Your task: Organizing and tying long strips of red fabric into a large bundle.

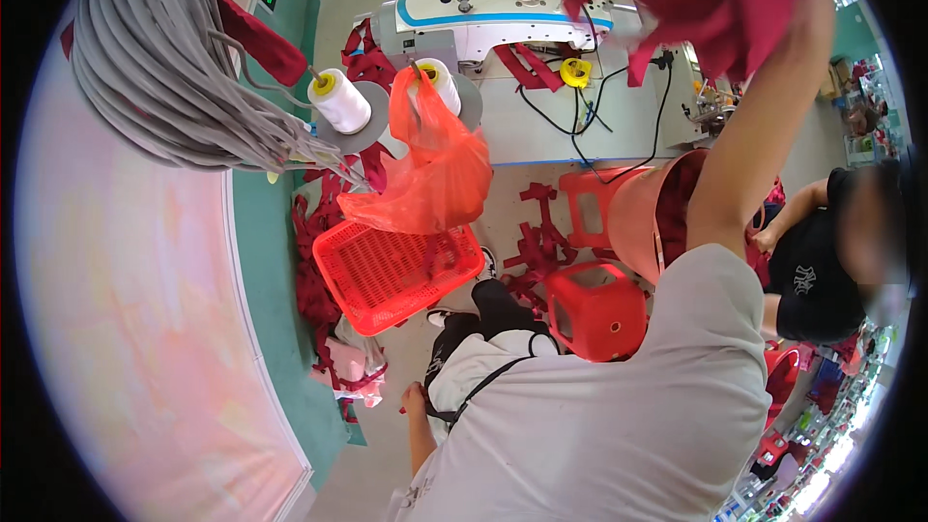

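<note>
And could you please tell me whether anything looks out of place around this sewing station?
Yes: dark red fabric strips lie scattered across the floor beside the nearer red stool, loose rather than gathered together.

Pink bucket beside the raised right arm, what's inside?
Dark red fabric shows inside the pink bucket. The right arm covers part of the opening; the bucket's bottom can't be seen.

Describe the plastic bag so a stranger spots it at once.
Start at the white sewing machine, top centre. Below its left end are two white thread spools; the plastic bag hangs by the right-hand one, overlapping the red basket in view. Unlike the rigid, slotted basket, it is sheer and crumpled.
</note>
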Tool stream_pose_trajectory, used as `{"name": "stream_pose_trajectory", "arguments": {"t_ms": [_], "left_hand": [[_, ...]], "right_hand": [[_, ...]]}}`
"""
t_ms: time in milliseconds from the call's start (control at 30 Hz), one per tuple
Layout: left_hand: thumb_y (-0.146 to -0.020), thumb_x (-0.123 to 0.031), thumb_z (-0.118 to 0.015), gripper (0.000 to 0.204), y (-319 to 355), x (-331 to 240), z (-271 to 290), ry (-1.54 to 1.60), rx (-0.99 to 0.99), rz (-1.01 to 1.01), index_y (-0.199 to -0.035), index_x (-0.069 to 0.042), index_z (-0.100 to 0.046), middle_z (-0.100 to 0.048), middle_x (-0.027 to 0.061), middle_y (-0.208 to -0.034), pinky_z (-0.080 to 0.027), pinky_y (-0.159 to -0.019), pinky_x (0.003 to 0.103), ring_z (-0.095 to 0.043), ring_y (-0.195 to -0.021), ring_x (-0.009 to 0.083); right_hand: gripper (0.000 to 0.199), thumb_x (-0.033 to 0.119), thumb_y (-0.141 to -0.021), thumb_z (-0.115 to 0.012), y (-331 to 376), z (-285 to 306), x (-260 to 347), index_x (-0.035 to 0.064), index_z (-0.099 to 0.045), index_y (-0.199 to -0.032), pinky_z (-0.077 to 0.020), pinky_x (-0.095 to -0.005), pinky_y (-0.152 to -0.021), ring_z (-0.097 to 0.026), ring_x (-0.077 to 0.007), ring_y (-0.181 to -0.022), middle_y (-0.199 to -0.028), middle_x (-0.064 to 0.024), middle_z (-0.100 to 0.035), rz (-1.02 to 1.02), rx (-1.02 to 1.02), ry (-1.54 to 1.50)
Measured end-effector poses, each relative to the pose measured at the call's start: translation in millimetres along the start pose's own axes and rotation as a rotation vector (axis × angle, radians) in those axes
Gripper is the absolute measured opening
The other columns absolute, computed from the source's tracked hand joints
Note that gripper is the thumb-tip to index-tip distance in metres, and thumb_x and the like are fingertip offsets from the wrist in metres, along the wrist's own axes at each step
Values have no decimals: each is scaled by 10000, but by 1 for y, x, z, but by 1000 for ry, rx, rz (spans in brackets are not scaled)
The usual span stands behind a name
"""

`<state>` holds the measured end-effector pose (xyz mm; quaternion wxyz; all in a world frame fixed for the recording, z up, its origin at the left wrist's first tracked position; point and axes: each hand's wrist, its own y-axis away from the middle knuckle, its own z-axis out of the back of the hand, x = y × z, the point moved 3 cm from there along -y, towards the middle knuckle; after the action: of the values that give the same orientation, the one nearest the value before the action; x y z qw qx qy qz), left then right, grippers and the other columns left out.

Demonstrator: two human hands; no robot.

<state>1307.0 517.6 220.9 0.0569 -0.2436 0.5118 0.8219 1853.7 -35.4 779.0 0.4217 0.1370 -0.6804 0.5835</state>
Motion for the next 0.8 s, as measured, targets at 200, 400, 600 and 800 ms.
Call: {"name": "stream_pose_trajectory", "arguments": {"t_ms": [200,400,600,800], "left_hand": [[-873,-217,-607,273,8,-5,16,61,-49,-123,-645,-67,-608,-551,8,-577,-362,-479,275,-486,-525,110],[-887,-241,-616,301,54,1,55,-114,-86,-6,-666,-36,-616,-573,21,-600,-360,-489,270,-510,-551,113],[-890,-187,-615,272,100,-14,51,-96,-75,-15,-670,-29,-588,-528,-15,-596,-375,-516,275,-476,-557,95],[-878,-196,-582,280,87,-16,38,-163,-68,-43,-666,-13,-587,-521,-9,-594,-362,-516,275,-461,-559,92]], "right_hand": [[673,481,-743,-774,174,-68,-210,30,-566,-1198,-495,-427,-902,-656,-361,-995,-1069,-242,-669,-593,595,541],[1087,655,-694,-753,288,-89,-472,-127,-353,-1333,-506,-474,-921,-626,-440,-1091,-1163,-330,-623,-848,487,986],[366,329,-902,-622,297,-117,-486,10,-567,-1073,-557,-481,-793,-684,-385,-938,-1010,-215,-695,-777,526,1107],[393,370,-902,-614,286,-104,-431,19,-632,-1079,-505,-477,-806,-640,-426,-944,-979,-239,-678,-543,226,695]]}}
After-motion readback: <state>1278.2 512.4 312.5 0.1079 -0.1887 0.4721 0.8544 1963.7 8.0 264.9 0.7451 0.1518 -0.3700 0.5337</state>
